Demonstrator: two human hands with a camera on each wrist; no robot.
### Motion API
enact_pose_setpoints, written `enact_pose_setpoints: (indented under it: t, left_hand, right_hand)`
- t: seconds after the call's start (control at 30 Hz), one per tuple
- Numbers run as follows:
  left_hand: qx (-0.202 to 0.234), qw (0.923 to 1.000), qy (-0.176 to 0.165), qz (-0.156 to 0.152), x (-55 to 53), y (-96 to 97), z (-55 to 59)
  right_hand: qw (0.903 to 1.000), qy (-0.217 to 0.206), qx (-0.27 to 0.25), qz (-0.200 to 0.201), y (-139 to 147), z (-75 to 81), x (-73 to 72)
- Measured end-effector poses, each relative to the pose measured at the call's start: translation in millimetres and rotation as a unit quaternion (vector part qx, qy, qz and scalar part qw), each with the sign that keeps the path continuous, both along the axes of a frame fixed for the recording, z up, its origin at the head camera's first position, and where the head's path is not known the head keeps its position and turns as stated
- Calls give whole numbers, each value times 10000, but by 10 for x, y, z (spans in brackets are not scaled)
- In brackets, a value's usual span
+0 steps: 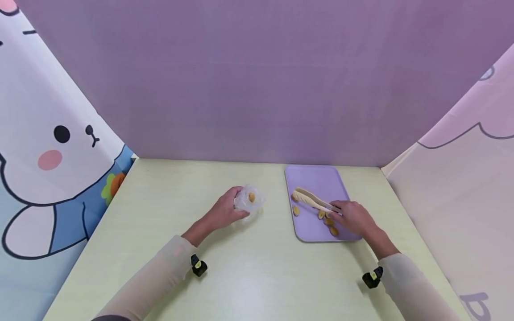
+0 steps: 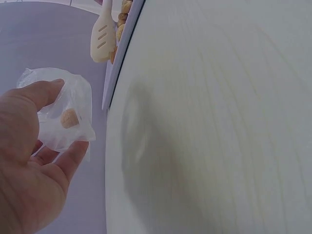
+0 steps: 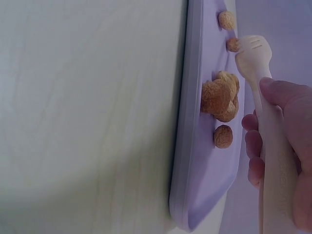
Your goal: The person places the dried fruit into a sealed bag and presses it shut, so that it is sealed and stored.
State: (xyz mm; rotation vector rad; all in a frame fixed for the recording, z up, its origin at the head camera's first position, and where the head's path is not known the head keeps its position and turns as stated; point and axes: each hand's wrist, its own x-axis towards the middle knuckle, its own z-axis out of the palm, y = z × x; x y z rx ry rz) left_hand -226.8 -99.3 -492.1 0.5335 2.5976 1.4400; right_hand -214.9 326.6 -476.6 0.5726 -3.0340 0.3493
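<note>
My left hand holds a thin, clear plastic bag above the table, left of the tray, thumb and fingers around its sides. Inside the bag is one brown piece. My right hand grips cream tongs over a purple tray. Several small, wrinkled brown pieces like shelled nuts lie in the tray; their exact kind is unclear. One piece is right at the tongs' tips; whether they pinch it, I cannot tell.
Both hands work over a pale wood-grain table. A purple backdrop rises along its far edge. Printed cloth panels stand at the left and right. Each wrist wears a small black camera.
</note>
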Motion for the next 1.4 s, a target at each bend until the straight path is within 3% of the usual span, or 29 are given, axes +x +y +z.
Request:
enact_pose_setpoints:
  t: [0.27,0.53,0.77,1.4]
  left_hand:
    - [-33,10000,45,26,-7,12,-6]
    - [-85,10000,44,16,-25,14,-9]
    - [-93,9999,57,2,-34,16,-23]
    - [-49,10000,-43,-24,-39,61,36]
  right_hand:
    - [9999,-91,-83,-96,-29,-47,0]
    - [9998,139,108,-102,-42,-48,2]
    - [9997,85,156,-175,-15,-24,8]
    - [9990,455,16,-38,2,87,19]
